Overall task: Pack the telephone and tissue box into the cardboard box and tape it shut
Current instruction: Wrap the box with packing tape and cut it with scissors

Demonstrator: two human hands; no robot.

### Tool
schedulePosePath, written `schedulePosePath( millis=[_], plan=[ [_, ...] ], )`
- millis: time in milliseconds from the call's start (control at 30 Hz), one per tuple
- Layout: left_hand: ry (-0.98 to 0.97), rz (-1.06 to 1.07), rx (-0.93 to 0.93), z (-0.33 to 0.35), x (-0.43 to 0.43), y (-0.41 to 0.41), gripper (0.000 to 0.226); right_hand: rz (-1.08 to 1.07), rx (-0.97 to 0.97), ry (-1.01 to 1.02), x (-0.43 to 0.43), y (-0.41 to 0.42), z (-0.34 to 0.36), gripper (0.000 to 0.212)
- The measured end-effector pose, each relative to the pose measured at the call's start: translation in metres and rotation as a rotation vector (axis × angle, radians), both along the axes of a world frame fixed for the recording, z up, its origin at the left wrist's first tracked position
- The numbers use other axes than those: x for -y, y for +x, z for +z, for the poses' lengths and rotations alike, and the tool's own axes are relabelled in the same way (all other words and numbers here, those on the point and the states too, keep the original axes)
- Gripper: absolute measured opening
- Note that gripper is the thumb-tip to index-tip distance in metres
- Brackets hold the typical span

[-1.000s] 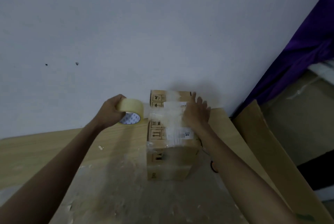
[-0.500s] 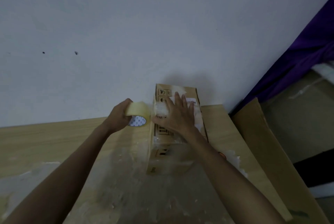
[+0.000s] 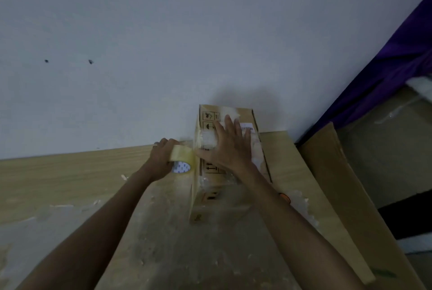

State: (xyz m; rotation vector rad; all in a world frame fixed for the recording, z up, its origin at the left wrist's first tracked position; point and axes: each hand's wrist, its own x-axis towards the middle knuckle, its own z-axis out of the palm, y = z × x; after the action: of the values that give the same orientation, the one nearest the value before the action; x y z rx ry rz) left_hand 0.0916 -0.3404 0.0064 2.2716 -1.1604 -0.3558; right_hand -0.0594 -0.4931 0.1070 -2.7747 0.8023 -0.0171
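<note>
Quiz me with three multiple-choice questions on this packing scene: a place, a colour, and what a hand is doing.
1. Where is the tape roll relative to the cardboard box? A. on top B. at its left side C. behind it
2. What colour is the cloth at right? A. green B. red C. purple
3. What is the right hand doing? A. pressing flat on the box B. making a fist C. holding scissors
Answers: 1 B, the left hand grips it at the box's left edge; 2 C, plainly purple; 3 A, fingers spread on the taped top.

Dim, flat light — soft shadow on the wall point(image 3: 210, 44) (slight blur throughout), edges bent by wide-angle.
</note>
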Motion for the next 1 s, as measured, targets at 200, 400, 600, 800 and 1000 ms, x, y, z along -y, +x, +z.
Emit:
schedulePosePath(
  millis=[200,400,600,800,1000],
  plan=[
    [-0.036,0.125,-0.079,-0.006,-0.018,-0.01,0.07,-0.065,-0.098,0.016,-0.018,0.007,0.008,0.112],
    [-0.103,0.243,-0.193,-0.022,-0.027,-0.03,0.088,-0.114,-0.098,0.049,-0.009,0.002,0.009,0.109],
    [-0.057,0.39,-0.386,-0.044,-0.019,-0.043,0.066,-0.159,-0.023,0.115,0.027,-0.023,0.014,0.103],
    [0.003,0.643,-1.103,-0.048,0.019,-0.102,0.022,-0.253,0.077,0.27,0.068,-0.058,0.017,0.097],
    [-0.095,0.695,-1.316,-0.054,0.048,-0.134,0.031,-0.304,0.162,0.44,0.093,-0.073,0.017,0.093]
  ],
)
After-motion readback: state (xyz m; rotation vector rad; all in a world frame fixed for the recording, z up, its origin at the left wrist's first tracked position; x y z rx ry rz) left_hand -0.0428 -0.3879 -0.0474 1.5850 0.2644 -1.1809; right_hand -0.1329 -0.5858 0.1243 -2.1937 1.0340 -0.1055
